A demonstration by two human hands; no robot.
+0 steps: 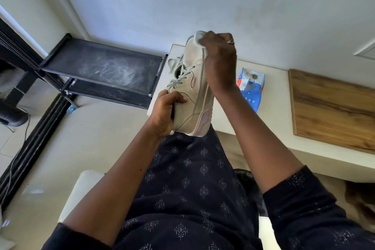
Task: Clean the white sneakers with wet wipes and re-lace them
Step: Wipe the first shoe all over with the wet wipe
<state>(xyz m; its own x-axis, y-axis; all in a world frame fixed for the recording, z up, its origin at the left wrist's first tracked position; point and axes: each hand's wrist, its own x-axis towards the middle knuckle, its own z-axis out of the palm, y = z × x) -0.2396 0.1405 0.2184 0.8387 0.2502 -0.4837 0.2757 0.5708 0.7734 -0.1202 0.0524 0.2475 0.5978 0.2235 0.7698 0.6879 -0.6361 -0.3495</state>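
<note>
1. My left hand (165,111) grips the white sneaker (190,87) at its heel end, fingers curled round it, holding it up over my lap with the toe pointing away from me.
2. My right hand (220,61) holds a wet wipe (197,36) under curled fingers, pressed against the toe.
3. The laces (180,73) are threaded loosely through the eyelets.
4. The blue pack of wipes (251,87) lies on the white surface (269,79) just beyond my right wrist, near a wooden board (332,107).
5. A black shoe rack (105,69) stands left of the surface.
</note>
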